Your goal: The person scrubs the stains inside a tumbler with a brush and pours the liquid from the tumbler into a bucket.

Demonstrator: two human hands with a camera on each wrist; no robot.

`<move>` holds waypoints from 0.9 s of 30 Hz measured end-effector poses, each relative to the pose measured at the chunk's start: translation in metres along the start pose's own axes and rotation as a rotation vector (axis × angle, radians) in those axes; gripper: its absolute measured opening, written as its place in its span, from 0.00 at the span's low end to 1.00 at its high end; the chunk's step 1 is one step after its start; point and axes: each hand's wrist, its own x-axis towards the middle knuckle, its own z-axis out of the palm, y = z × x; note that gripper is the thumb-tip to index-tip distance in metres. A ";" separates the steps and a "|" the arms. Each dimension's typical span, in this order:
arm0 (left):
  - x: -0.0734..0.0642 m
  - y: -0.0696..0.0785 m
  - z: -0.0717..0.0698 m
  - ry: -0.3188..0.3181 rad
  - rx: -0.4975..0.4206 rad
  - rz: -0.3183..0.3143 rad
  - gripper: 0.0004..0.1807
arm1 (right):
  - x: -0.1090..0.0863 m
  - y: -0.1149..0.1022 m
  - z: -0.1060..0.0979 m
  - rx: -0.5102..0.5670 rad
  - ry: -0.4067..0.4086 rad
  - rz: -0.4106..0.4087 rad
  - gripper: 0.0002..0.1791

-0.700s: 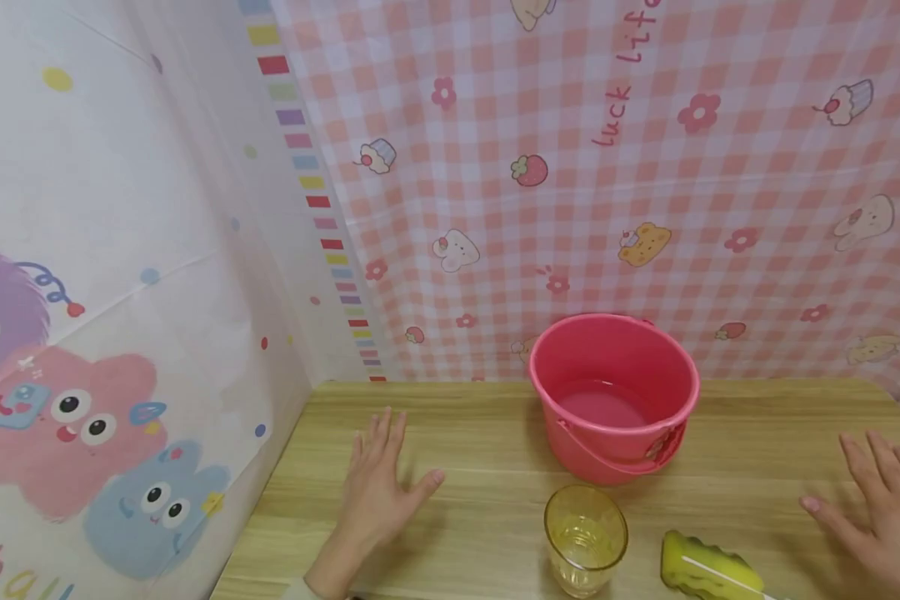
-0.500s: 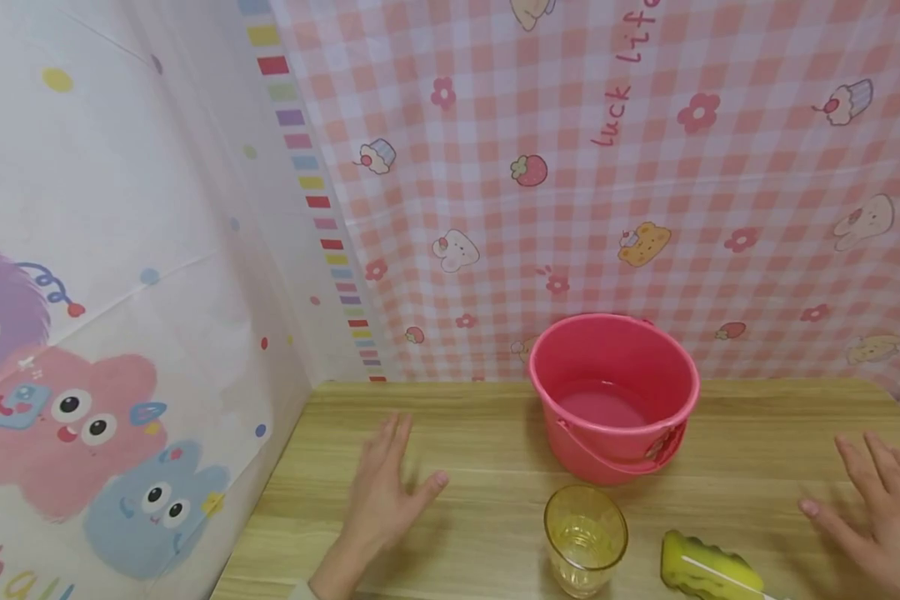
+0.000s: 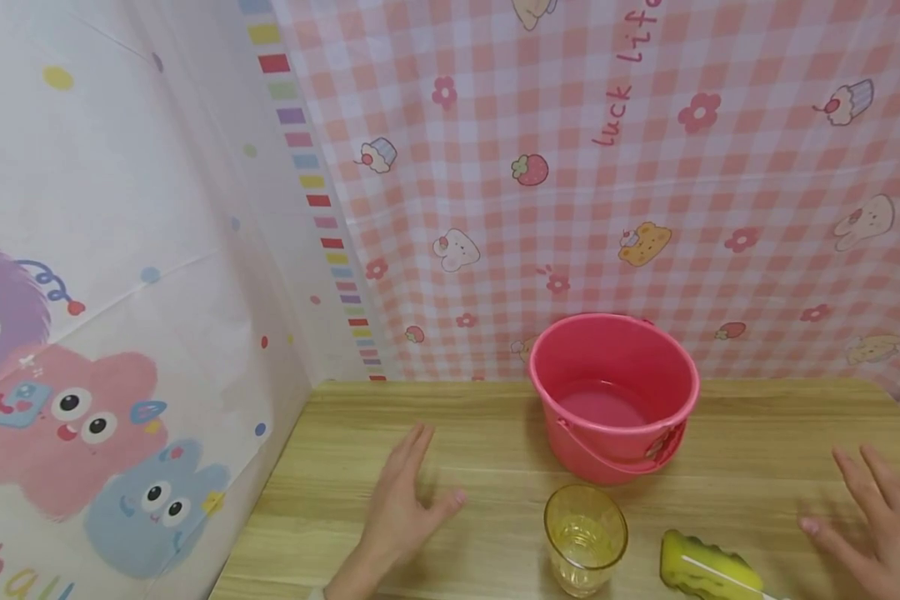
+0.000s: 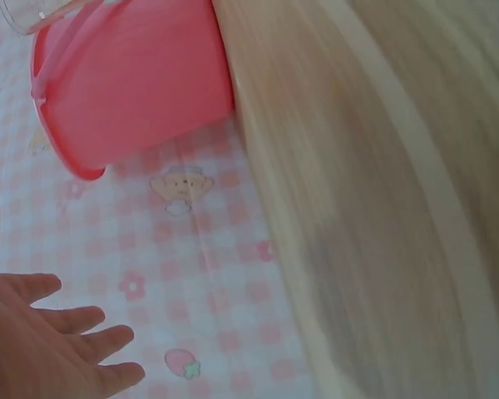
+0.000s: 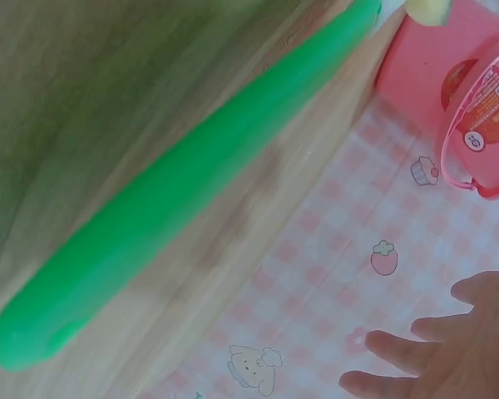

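Note:
My left hand [image 3: 401,521] is over the left part of the table, fingers extended and thumb out toward an amber drinking glass [image 3: 585,542]. Nothing is in that hand. The glass stands upright, apart from both hands. On the right, my right hand [image 3: 888,529] is also spread and holds nothing; the frame edge cuts part of it off. Between glass and right hand lies a sponge brush with a yellow-green head [image 3: 708,567] and a white stem. Its green handle [image 5: 175,187] crosses the right wrist view. A pink bucket [image 3: 607,450] stands behind the glass, its handle lowered at the front.
The wood-patterned table [image 3: 480,417] ends at a pink checkered cloth [image 3: 480,192] hanging behind the bucket. A white cloth [image 3: 195,333] with cartoon figures hangs along the left side. A label [image 5: 491,104] is on the bucket's side.
My left hand has shifted right, toward the glass, and a little nearer to me. The right hand has drawn slightly nearer too. Bucket, glass and sponge brush stay in place.

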 end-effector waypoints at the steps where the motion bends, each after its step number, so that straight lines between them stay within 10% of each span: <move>1: -0.001 0.001 0.001 -0.007 -0.004 0.000 0.53 | -0.001 0.000 0.001 0.003 0.002 0.005 0.51; 14: -0.003 0.011 0.013 -0.066 -0.140 0.033 0.51 | -0.011 -0.003 0.008 0.010 0.162 -0.096 0.55; 27: -0.012 0.022 0.024 -0.148 -0.224 0.031 0.52 | -0.039 -0.002 0.012 -0.003 0.015 0.070 0.57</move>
